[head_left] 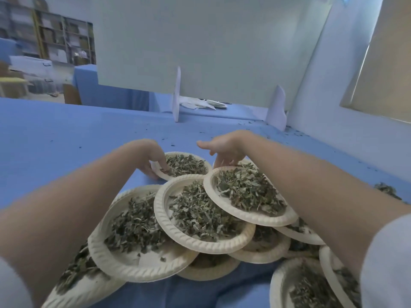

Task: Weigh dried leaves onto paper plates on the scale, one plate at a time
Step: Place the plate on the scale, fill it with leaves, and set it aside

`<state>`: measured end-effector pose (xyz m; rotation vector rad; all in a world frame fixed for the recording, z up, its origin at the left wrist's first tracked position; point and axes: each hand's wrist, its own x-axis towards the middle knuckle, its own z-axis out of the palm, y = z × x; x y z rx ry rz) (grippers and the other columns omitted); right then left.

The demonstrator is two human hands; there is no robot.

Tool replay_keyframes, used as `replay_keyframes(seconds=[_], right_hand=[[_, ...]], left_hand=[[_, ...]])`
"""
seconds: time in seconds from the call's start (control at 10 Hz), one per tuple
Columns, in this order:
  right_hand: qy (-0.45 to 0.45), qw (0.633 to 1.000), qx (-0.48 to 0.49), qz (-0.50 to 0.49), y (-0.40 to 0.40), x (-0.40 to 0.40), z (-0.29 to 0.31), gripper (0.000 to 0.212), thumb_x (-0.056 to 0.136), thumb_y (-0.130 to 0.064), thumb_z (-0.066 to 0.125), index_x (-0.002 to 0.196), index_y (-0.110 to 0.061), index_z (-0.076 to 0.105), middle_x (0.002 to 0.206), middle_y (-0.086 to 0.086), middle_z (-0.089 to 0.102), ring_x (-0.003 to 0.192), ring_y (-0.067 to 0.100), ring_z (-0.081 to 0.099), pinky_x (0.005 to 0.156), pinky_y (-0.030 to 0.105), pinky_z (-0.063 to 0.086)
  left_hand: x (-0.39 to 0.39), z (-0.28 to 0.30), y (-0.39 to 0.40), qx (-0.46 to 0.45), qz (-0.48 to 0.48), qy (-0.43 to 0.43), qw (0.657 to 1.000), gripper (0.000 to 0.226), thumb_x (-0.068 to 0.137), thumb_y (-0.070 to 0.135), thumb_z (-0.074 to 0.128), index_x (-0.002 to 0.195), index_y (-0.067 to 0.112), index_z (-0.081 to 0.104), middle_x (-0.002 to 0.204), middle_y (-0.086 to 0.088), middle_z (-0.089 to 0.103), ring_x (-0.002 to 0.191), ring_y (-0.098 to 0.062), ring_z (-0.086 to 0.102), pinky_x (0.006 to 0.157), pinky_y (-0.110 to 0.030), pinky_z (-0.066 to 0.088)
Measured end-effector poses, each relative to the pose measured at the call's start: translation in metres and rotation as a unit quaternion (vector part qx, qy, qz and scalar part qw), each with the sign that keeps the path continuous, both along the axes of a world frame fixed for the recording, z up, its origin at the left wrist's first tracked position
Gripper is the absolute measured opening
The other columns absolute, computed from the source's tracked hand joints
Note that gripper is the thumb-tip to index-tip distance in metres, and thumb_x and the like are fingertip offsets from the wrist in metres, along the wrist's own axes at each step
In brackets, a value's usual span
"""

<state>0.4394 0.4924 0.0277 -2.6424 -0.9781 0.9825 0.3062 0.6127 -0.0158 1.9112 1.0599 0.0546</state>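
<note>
Several cream paper plates heaped with dried green leaves overlap one another on the blue table. My left hand grips the near left rim of the farthest plate, thumb over the rim among its leaves. My right hand hovers over the far edge of the upper right plate, fingers loosely spread and pointing down, holding nothing that I can see. The middle plate and the left plate lie below it. No scale is in view.
More leaf-filled plates crowd the lower right and lower left. A loose leaf pile lies at the right. A white partition board on stands crosses the far table edge, with the wall on the right. Leaf crumbs dot the blue cloth.
</note>
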Motion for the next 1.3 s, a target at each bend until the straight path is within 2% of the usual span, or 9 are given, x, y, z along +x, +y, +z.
replay_keyframes(seconds=[0.1, 0.2, 0.5, 0.7, 0.9, 1.0, 1.1, 1.2, 1.3], right_hand=[[-0.042, 0.998, 0.042, 0.013, -0.006, -0.006, 0.019, 0.076, 0.094, -0.066, 0.013, 0.151, -0.015, 0.011, 0.122, 0.016, 0.063, 0.116, 0.028, 0.058, 0.106, 0.046, 0.033], [-0.06, 0.992, 0.11, 0.007, -0.019, -0.014, 0.037, 0.069, 0.096, -0.061, 0.014, 0.15, -0.018, 0.016, 0.118, 0.014, 0.065, 0.112, 0.026, 0.06, 0.106, 0.045, 0.03], [-0.057, 0.961, 0.267, -0.029, -0.123, -0.059, 0.08, 0.057, 0.099, -0.054, 0.023, 0.136, -0.016, 0.043, 0.106, 0.006, 0.071, 0.106, 0.019, 0.063, 0.095, 0.039, 0.036], [-0.066, 0.95, 0.301, -0.041, -0.235, -0.086, 0.096, 0.051, 0.101, -0.049, 0.025, 0.129, -0.016, 0.051, 0.1, 0.005, 0.07, 0.098, 0.02, 0.064, 0.09, 0.039, 0.04], [-0.087, 0.944, 0.304, -0.087, -0.369, -0.101, 0.109, 0.036, 0.1, -0.044, 0.035, 0.09, -0.017, 0.058, 0.076, 0.0, 0.063, 0.069, 0.014, 0.06, 0.076, 0.03, 0.051], [-0.089, 0.941, 0.302, -0.123, -0.442, -0.101, 0.111, 0.037, 0.1, -0.042, 0.037, 0.084, -0.016, 0.058, 0.079, 0.004, 0.064, 0.072, 0.019, 0.061, 0.083, 0.036, 0.052], [-0.099, 0.942, 0.278, -0.163, -0.515, -0.097, 0.106, 0.043, 0.1, -0.044, 0.037, 0.103, -0.008, 0.061, 0.094, 0.011, 0.066, 0.082, 0.022, 0.063, 0.082, 0.036, 0.052], [-0.1, 0.938, 0.257, -0.211, -0.585, -0.092, 0.092, 0.046, 0.1, -0.042, 0.039, 0.117, -0.004, 0.058, 0.096, 0.012, 0.064, 0.074, 0.017, 0.06, 0.061, 0.02, 0.05], [-0.121, 0.935, 0.223, -0.247, -0.639, -0.082, 0.071, 0.044, 0.099, -0.041, 0.043, 0.122, -0.006, 0.056, 0.097, 0.011, 0.065, 0.079, 0.018, 0.06, 0.071, 0.028, 0.049]], left_hand=[[-0.001, 0.018, -0.012, 0.14, -0.011, 0.065, 0.988, 0.052, 0.09, 0.005, 0.059, 0.136, 0.002, 0.034, 0.147, -0.021, 0.027, 0.124, -0.045, 0.041, 0.087, -0.052, 0.051], [-0.004, 0.042, -0.029, 0.199, -0.021, 0.016, 0.98, 0.024, 0.093, 0.009, 0.055, 0.113, 0.001, 0.044, 0.127, -0.021, 0.045, 0.105, -0.038, 0.052, 0.088, -0.043, 0.051], [-0.021, 0.101, -0.145, 0.157, -0.063, -0.175, 0.97, 0.033, 0.09, 0.009, 0.058, 0.122, 0.001, 0.054, 0.12, -0.014, 0.056, 0.095, -0.029, 0.056, 0.087, -0.039, 0.053], [-0.028, 0.123, -0.262, 0.146, -0.107, -0.225, 0.957, 0.021, 0.089, 0.003, 0.053, 0.108, 0.001, 0.061, 0.096, -0.014, 0.06, 0.086, -0.027, 0.057, 0.084, -0.039, 0.055], [-0.019, 0.132, -0.399, 0.116, -0.194, -0.255, 0.94, 0.016, 0.085, 0.001, 0.058, 0.1, -0.003, 0.063, 0.096, -0.019, 0.064, 0.083, -0.025, 0.058, 0.087, -0.042, 0.054], [-0.011, 0.131, -0.464, 0.094, -0.238, -0.261, 0.931, 0.02, 0.086, 0.003, 0.058, 0.103, -0.006, 0.063, 0.107, -0.022, 0.066, 0.093, -0.032, 0.065, 0.085, -0.039, 0.055], [0.001, 0.125, -0.529, 0.085, -0.284, -0.246, 0.923, 0.022, 0.086, 0.004, 0.059, 0.105, -0.006, 0.063, 0.109, -0.025, 0.065, 0.102, -0.035, 0.064, 0.086, -0.04, 0.054], [0.015, 0.11, -0.59, 0.079, -0.318, -0.228, 0.917, 0.023, 0.087, 0.004, 0.054, 0.107, -0.006, 0.061, 0.098, -0.024, 0.064, 0.093, -0.035, 0.062, 0.087, -0.038, 0.052], [0.028, 0.088, -0.637, 0.108, -0.347, -0.188, 0.913, 0.021, 0.09, 0.006, 0.046, 0.101, -0.004, 0.062, 0.087, -0.023, 0.062, 0.082, -0.03, 0.06, 0.074, -0.033, 0.048]])
